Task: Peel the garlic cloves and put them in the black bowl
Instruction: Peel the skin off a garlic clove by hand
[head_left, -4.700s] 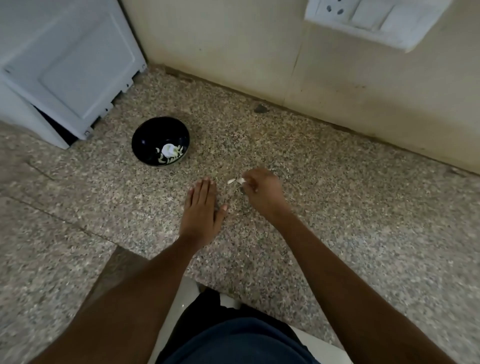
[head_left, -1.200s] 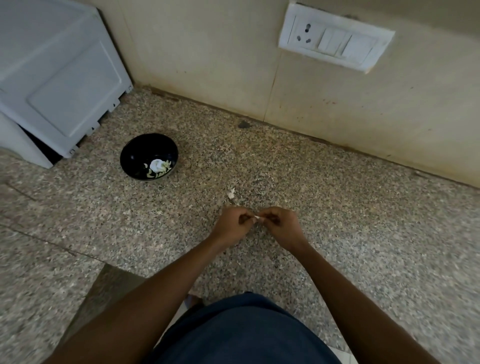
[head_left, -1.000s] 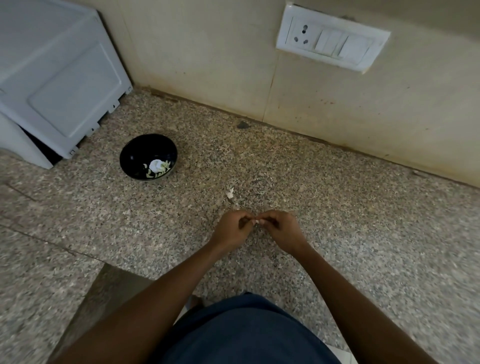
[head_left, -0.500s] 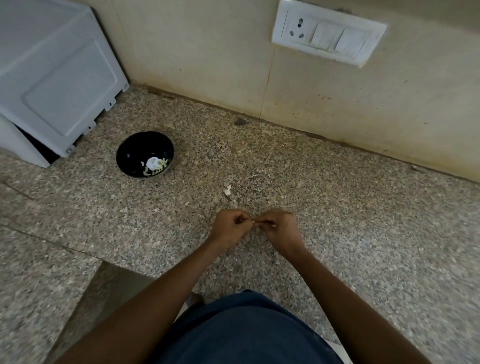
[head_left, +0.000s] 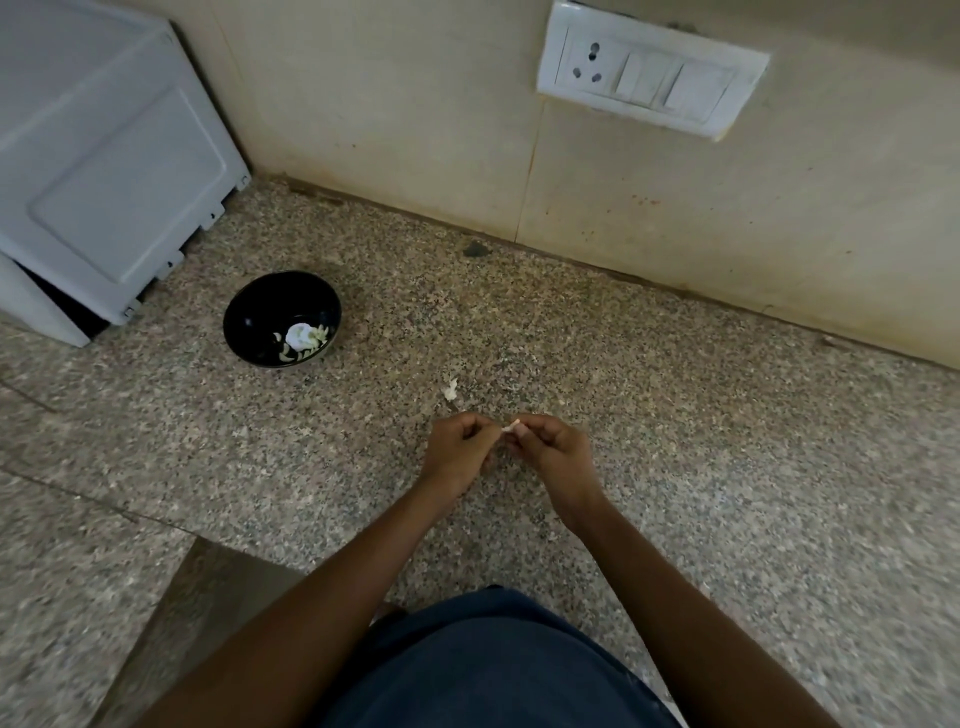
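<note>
1. Garlic clove (head_left: 510, 427) is sitting between your two sets of fingertips, above the speckled counter (head_left: 675, 467); only a pale sliver is showing.
2. Your left hand (head_left: 460, 449) is curling around one end, and your right hand (head_left: 553, 449) is pinching the other, both closed tight on it.
3. You are likely working the skin loose. I'd judge the clove light, firm and a bit slippery once bare, its skin papery and easily torn; grip it by the ends and peel from the tip.
4. A white scrap of peel (head_left: 450, 389) is lying just beyond your hands.
5. Further left, the black bowl (head_left: 282, 319) is holding pale pieces, well apart from your hands, beside a white appliance (head_left: 104, 171).
</note>
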